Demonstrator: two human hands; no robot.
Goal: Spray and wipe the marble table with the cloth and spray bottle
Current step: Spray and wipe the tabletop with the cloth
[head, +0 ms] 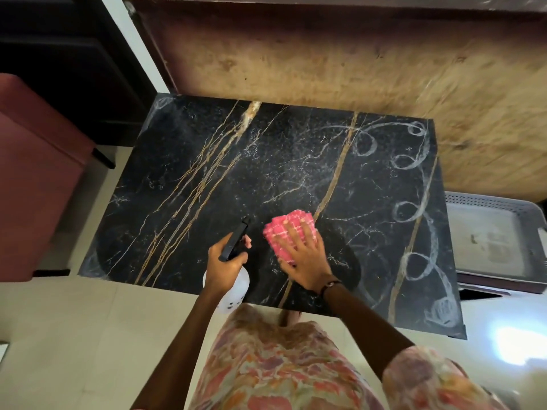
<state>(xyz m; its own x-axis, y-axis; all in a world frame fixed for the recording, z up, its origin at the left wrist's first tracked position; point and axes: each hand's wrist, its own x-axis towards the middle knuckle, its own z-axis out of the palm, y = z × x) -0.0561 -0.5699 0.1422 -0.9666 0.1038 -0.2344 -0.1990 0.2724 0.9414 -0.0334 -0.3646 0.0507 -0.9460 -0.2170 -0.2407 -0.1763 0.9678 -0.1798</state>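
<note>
Cloth [288, 232] lies pressed under flat right hand [305, 255]; left hand [226, 263] grips unlabelled spray bottle [233, 279].

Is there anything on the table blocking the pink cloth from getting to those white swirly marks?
Nothing visible blocks it. The pink cloth lies flat under the right hand, and only bare marble table lies between it and the white swirly marks along the right side. The spray bottle, gripped by the left hand, is on the other side.
</note>
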